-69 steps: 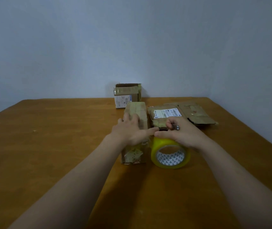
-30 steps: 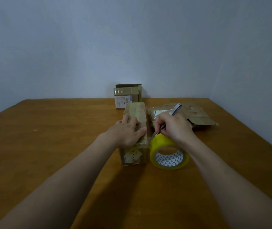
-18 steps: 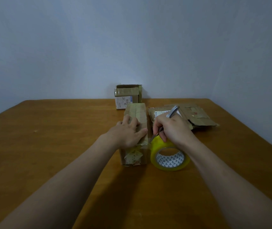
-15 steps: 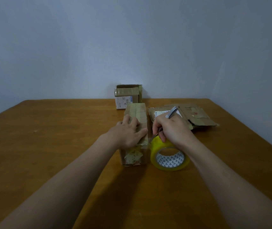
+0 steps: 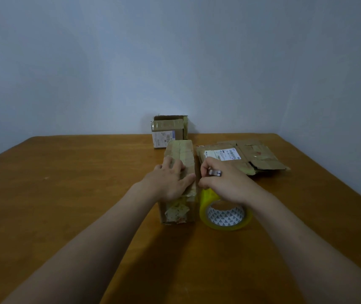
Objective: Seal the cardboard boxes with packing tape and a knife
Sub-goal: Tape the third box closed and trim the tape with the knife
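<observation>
Head camera, looking down over both forearms onto the wooden desk (image 5: 65, 194). In the middle of the desk lies the long cardboard box (image 5: 180, 153), narrow, its length running away toward the far edge, with crumpled old tape on its near end. The left hand (image 5: 170, 183) lies flat on top of the box, fingers fairly straight and pressing down, thumb stretched out toward the box's right edge. It grasps nothing.

Just right of the box stands the roll of yellow packing tape (image 5: 225, 217), upright on its rim, its patterned core facing the camera. The right hand (image 5: 227, 185) sits over the top of the roll, fingers curled tight around the knife (image 5: 215, 172). Only a short grey metal end pokes out between the knuckles; the blade is hidden, so I can't tell where it touches.

Beyond the right hand, toward the far right corner, a flat cardboard parcel (image 5: 221, 155) with a white shipping label lies beside flattened cardboard (image 5: 260, 156). At the far edge, behind the long box, a small cardboard box (image 5: 168, 132) stands against the wall, its label facing us.
</observation>
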